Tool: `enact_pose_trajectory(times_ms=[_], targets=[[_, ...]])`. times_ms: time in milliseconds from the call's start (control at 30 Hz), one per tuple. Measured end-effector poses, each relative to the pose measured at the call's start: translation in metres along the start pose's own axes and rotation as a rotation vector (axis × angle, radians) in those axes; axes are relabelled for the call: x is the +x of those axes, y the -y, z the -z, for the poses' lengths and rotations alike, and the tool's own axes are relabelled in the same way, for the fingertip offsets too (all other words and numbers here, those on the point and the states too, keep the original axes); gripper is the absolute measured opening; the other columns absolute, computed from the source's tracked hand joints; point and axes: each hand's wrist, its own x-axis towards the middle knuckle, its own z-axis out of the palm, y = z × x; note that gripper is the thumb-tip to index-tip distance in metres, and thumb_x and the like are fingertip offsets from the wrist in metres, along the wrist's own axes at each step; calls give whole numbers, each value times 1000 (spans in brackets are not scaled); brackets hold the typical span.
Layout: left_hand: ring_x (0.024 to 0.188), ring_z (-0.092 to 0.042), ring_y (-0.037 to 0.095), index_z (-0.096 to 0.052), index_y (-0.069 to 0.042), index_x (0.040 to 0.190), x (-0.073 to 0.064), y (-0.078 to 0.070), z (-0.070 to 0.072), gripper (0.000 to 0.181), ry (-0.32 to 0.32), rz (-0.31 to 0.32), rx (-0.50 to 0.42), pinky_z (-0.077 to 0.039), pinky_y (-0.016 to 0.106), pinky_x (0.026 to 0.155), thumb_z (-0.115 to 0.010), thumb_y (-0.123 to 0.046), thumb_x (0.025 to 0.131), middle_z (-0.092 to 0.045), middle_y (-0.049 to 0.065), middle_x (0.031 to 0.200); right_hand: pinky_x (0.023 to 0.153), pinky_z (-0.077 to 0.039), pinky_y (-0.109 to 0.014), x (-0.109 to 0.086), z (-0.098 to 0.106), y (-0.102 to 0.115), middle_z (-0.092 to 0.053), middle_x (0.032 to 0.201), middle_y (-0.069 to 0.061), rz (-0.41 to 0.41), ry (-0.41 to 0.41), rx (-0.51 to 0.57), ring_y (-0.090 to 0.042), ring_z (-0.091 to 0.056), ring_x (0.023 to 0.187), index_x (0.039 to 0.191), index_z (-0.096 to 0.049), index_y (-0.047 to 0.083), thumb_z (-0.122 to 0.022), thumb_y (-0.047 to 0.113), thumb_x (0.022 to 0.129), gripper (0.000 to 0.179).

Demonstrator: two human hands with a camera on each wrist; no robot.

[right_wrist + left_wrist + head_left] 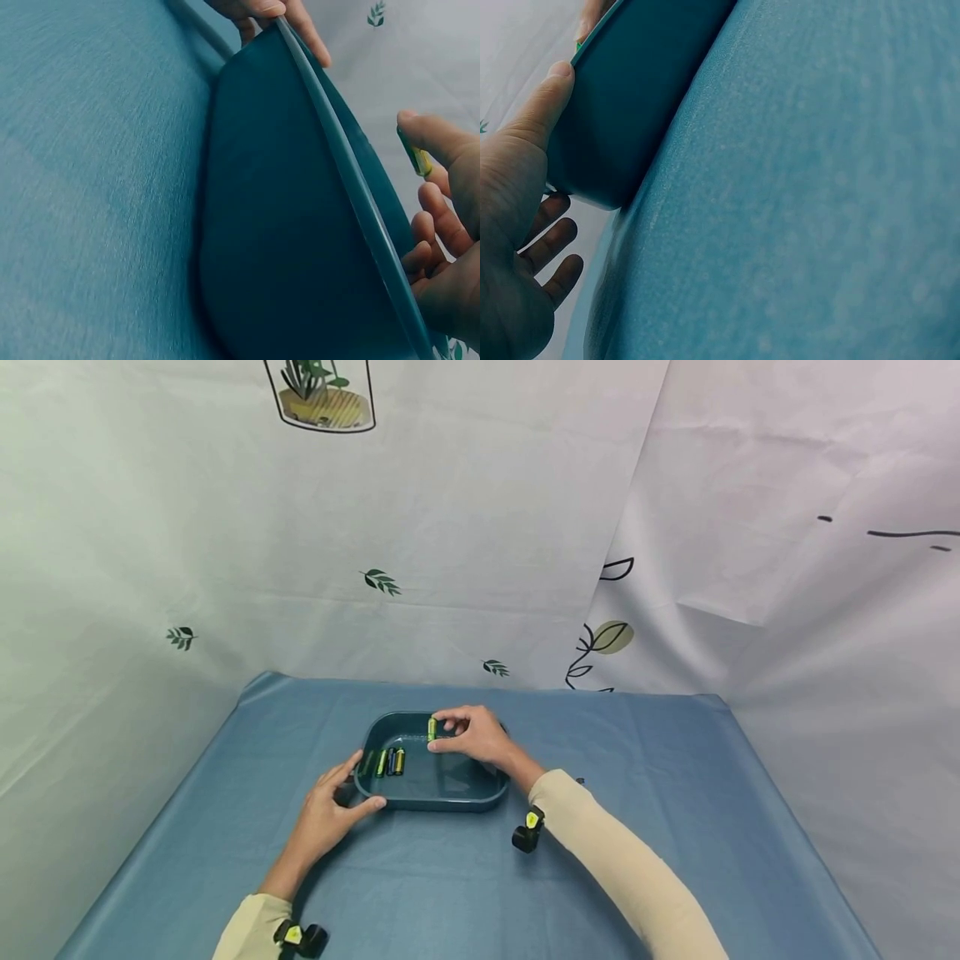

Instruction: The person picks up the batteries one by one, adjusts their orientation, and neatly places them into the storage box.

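Evidently mid-transfer: right hand [474,735] pinches a battery [432,729] over the tray [450,785]; left hand [326,812], spread, braces its corner. Perhaps three others [391,762], too small to count surely, lie inside. Next calls for steady pinch.

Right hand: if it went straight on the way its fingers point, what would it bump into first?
Probably the left rim of the tray, across from the right hand and its pinched battery. It may be raised enough to pass over; the height is hard to judge.
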Motion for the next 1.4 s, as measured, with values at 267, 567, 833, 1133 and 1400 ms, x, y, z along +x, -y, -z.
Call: enact_pose_trajectory(times_ms=[267,567,833,1133,1400], targets=[[128,-51,47,-40,-19,159,-1,-1,0,95,8,19,2,-44,68,96,-86,-46,81,-43,26,153,68,-48,-28,3,-12,2,-64,102,-2,-16,16,19,-14,-55,78,133,-70,14,-85,27,87,50],[126,-52,45,-40,-20,159,0,0,-1,94,5,4,1,-45,67,95,-86,-45,82,-44,26,153,66,-45,-26,7,-26,4,-67,101,-3,-68,24,8,-12,-54,75,132,-71,19,-85,32,86,50],[128,-50,45,-40,-20,159,0,0,0,94,3,3,1,-44,68,96,-86,-45,82,-43,26,154,65,-45,-24,11,-36,4,-64,97,2,-88,31,27,-9,-52,69,131,-72,18,-86,29,85,49],[126,-51,45,-40,-20,159,0,-1,1,93,0,-4,-1,-45,67,95,-86,-44,82,-44,26,153,64,-45,-25,16,-43,4,-64,93,4,-111,27,21,-11,-56,72,130,-73,19,-88,30,83,50],[126,-52,44,-40,-21,159,0,1,1,93,-4,-7,-6,-45,67,95,-86,-44,82,-44,26,154,65,-46,-24,22,-47,-1,-65,88,6,-113,36,-43,-9,-57,73,128,-74,19,-89,29,82,49]])
